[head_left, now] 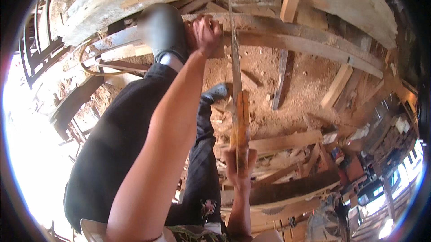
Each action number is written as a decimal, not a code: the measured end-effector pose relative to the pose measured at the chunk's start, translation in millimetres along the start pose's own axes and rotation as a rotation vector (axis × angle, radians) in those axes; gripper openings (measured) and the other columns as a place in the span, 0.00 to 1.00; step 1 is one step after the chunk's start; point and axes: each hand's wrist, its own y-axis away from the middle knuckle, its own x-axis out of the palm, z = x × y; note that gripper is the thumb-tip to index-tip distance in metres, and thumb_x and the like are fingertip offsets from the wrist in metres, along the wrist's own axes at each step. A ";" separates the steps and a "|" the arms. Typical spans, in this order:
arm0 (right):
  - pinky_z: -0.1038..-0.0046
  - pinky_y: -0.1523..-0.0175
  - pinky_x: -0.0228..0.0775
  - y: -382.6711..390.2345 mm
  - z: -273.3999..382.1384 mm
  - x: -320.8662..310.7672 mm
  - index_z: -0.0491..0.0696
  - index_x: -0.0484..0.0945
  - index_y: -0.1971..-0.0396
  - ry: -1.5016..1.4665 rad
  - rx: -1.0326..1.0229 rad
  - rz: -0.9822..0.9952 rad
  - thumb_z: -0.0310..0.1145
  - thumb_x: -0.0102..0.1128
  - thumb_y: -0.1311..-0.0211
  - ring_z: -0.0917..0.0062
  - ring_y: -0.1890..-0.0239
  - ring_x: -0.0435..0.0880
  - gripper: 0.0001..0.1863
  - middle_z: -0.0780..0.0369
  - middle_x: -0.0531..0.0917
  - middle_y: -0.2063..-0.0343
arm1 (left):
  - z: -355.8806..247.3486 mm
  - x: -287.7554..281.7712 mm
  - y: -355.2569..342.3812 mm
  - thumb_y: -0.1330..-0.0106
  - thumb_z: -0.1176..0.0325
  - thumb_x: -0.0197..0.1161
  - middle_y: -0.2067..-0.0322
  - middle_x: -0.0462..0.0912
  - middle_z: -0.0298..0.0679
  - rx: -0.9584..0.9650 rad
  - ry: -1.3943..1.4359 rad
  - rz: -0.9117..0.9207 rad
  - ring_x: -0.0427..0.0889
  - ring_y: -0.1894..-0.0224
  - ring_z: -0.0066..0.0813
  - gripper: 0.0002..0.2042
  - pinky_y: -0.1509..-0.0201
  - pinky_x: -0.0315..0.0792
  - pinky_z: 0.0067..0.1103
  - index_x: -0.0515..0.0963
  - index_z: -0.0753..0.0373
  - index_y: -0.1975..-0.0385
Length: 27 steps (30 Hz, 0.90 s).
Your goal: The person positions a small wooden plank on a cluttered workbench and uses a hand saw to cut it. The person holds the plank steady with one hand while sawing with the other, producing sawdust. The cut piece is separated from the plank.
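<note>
My right hand (240,165) is wrapped round the orange-yellow handle of a handsaw (235,62). The saw's long, narrow blade points away from me and crosses a piece of wood (218,49) close to its right end. On that wood, just left of the blade, my left hand (206,33) presses down with its fingers curled over it. Beside the left hand, my foot in a grey shoe (166,29) rests on top of the wood. My other shoe (217,91) stands lower, on the ground. The blade's teeth and any cut are too fine to make out.
Long planks (305,40) lie across the far side, with a short wooden block (290,3) on them. Offcuts such as a dark batten (280,80) and a light piece (336,85) lie on sawdust-covered ground (256,112). A circular saw blade (274,208) shows near the bottom.
</note>
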 end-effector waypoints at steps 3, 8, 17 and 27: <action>0.73 0.76 0.61 50.0 41.5 -26.0 0.43 0.76 0.68 -0.101 0.126 -0.062 0.26 0.62 0.43 0.82 0.83 0.67 0.05 0.65 0.70 0.86 | 0.2 -0.7 -0.3 0.38 0.61 0.57 0.56 0.83 0.47 0.088 -0.004 -0.147 0.78 0.51 0.51 0.14 0.41 0.65 0.39 0.83 0.59 0.58; 0.71 0.63 0.68 4.1 39.1 -22.7 0.45 0.78 0.62 0.465 -0.031 -0.061 0.32 0.63 0.40 0.75 0.69 0.74 0.09 0.59 0.75 0.72 | 0.8 -5.3 0.3 0.38 0.61 0.57 0.56 0.81 0.49 0.126 0.048 -0.054 0.76 0.49 0.52 0.14 0.42 0.65 0.40 0.82 0.59 0.57; 0.65 0.63 0.67 21.5 10.6 -7.5 0.44 0.74 0.63 0.632 -0.474 -0.057 0.25 0.62 0.40 0.67 0.63 0.76 0.08 0.53 0.74 0.63 | -3.6 -13.5 -1.0 0.41 0.63 0.58 0.66 0.83 0.44 0.131 -0.081 0.034 0.81 0.59 0.48 0.09 0.47 0.68 0.41 0.82 0.59 0.73; 0.67 0.78 0.60 8.3 1.9 0.6 0.43 0.73 0.63 0.046 -0.229 -0.031 0.22 0.58 0.41 0.69 0.86 0.70 0.08 0.61 0.71 0.85 | -5.9 -16.6 -0.4 0.39 0.61 0.57 0.70 0.85 0.42 0.101 -0.086 0.103 0.80 0.60 0.47 0.11 0.47 0.64 0.40 0.81 0.58 0.76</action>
